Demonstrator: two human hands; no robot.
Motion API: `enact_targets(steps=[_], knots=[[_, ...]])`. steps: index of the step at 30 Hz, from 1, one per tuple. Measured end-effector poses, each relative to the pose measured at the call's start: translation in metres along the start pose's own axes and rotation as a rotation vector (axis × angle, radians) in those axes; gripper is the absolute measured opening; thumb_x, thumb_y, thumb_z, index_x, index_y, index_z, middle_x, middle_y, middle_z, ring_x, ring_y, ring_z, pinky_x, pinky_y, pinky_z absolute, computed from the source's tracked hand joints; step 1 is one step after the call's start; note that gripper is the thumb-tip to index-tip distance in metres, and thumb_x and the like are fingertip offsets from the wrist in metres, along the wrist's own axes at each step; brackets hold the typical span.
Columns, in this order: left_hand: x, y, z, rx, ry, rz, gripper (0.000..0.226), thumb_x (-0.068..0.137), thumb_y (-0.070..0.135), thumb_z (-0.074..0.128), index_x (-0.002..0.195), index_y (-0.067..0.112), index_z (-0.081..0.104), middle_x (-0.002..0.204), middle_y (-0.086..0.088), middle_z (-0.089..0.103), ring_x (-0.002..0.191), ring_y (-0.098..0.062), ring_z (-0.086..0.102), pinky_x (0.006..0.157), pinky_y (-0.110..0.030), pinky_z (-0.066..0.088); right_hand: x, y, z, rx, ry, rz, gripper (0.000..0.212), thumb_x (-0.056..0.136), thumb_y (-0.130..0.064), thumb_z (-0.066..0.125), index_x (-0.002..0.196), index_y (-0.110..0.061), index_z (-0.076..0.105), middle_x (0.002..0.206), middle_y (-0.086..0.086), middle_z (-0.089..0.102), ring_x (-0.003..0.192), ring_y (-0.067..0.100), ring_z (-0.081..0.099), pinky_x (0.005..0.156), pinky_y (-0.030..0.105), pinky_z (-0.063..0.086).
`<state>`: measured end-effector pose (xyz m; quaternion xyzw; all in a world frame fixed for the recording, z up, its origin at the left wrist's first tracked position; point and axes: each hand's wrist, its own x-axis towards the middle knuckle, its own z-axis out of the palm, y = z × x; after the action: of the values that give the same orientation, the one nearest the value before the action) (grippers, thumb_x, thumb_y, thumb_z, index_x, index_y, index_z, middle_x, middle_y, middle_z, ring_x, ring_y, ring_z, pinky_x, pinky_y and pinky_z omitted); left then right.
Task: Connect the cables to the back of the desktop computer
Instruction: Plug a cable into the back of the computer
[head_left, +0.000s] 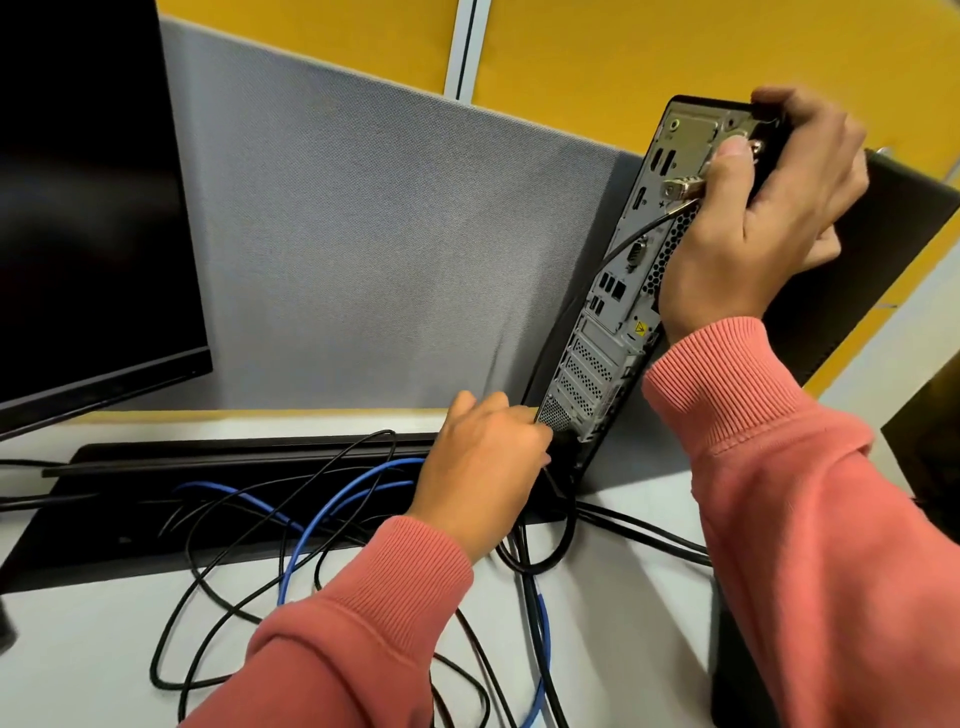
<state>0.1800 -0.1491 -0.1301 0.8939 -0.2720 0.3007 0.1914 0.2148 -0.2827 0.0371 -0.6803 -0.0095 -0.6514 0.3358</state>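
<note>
While my right hand (769, 208) grips the top rear of the desktop computer (618, 291), upright near the desk's (104, 639) back edge, my left hand (488, 467) pinches a stiff black plug at its base; loose cables (291, 519) trail limp. Hold by plugs.

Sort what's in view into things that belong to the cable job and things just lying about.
Part of the job:
computer, rear panel facing the camera
black cable with a metal plug, held by the right hand
black plug at the computer's foot, under the left hand
blue cable, loose on the desk

Just there:
monitor
grey partition
</note>
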Motion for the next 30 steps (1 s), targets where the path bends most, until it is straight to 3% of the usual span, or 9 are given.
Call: enact_targets(steps=[5,12,19,21,25,30], knots=[[-0.003,-0.001,0.003,-0.115,-0.02,-0.076,0.014,0.096,0.036,0.063,0.099,0.027,0.073,0.093,0.01,0.065,0.094,-0.02,0.053,0.076,-0.035,0.028,0.0,0.0,0.0,-0.004,0.001,-0.002,0.034,0.09,-0.032,0.047,0.121,-0.028,0.06,0.127,-0.011,0.055,0.132,0.012,0.04,0.104,0.049,0.032],[0.002,-0.003,0.0,-0.053,-0.055,0.027,0.013,0.097,0.034,0.062,0.093,0.024,0.07,0.09,0.006,0.064,0.091,-0.023,0.057,0.08,-0.036,0.034,-0.001,-0.001,0.0,0.004,0.002,-0.002,0.034,0.089,-0.033,0.047,0.121,-0.029,0.06,0.128,-0.011,0.055,0.133,0.012,0.04,0.104,0.049,0.032],[-0.001,0.0,-0.004,-0.254,-0.043,-0.126,0.021,0.096,0.042,0.056,0.104,0.026,0.067,0.091,0.007,0.065,0.088,-0.021,0.062,0.078,-0.03,0.041,-0.001,-0.002,0.001,0.003,0.0,-0.008,0.034,0.089,-0.033,0.047,0.121,-0.028,0.06,0.127,-0.011,0.055,0.131,0.011,0.04,0.103,0.047,0.033],[-0.002,0.002,-0.01,-0.261,-0.035,-0.158,0.021,0.093,0.043,0.054,0.1,0.025,0.063,0.085,0.008,0.062,0.083,-0.021,0.061,0.076,-0.034,0.043,-0.001,-0.002,0.0,0.0,0.001,-0.007,0.035,0.089,-0.034,0.047,0.121,-0.028,0.06,0.127,-0.011,0.055,0.131,0.011,0.04,0.103,0.047,0.033],[-0.002,-0.001,-0.017,-0.203,-0.076,-0.219,0.022,0.089,0.041,0.055,0.081,0.022,0.053,0.072,0.006,0.057,0.073,-0.022,0.056,0.067,-0.033,0.035,-0.002,-0.001,0.0,0.001,0.003,-0.007,0.035,0.089,-0.034,0.046,0.12,-0.028,0.06,0.126,-0.011,0.055,0.131,0.011,0.041,0.103,0.046,0.033],[-0.005,-0.012,-0.014,-0.305,-0.17,-0.219,0.022,0.097,0.04,0.057,0.083,0.022,0.06,0.073,0.006,0.064,0.073,-0.02,0.058,0.068,-0.037,0.05,-0.002,-0.001,-0.001,-0.002,0.006,-0.012,0.034,0.089,-0.034,0.046,0.12,-0.027,0.06,0.127,-0.009,0.056,0.132,0.014,0.042,0.103,0.048,0.033]])
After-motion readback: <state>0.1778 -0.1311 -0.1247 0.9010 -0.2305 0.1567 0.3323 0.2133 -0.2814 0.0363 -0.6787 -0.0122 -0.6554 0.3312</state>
